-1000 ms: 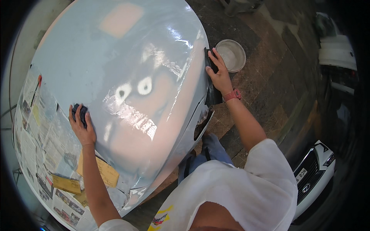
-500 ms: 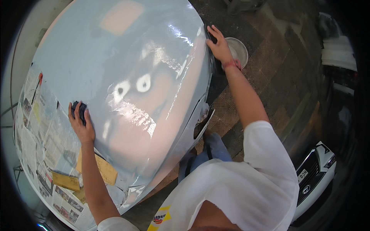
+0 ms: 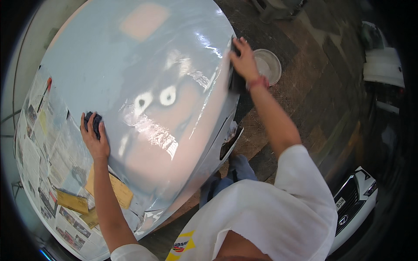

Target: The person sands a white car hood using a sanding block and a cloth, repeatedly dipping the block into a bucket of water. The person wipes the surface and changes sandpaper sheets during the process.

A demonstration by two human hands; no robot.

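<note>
A wet, shiny car hood [image 3: 100, 74] lies before me, grey-blue with peach patches and small white spots. My left hand [image 3: 96, 145] rests on its left part, fingers curled over a crumpled dark cloth [image 3: 96, 122] pressed to the surface. At the hood's right edge is my right hand [image 3: 245, 61], its fingers bent over the rim. Something dark and thin shows under those fingers; its kind is too hidden to make out. A round pale basin [image 3: 275, 67] stands on the floor just beyond my right wrist.
Newspaper sheets [image 3: 32, 152] cover the car left of the hood. Yellowish sanding-paper-like pieces [image 3: 72, 201] lie on them near my left forearm, and a red-tipped tool [image 3: 48, 82] lies farther up. Patterned matting [image 3: 257, 117] covers the floor. A white car's front [image 3: 355, 200] stands at the right.
My right hand has slid slightly nearer along the hood's edge. The left hand still holds the cloth at about the same spot. The whole view has shifted a little.
</note>
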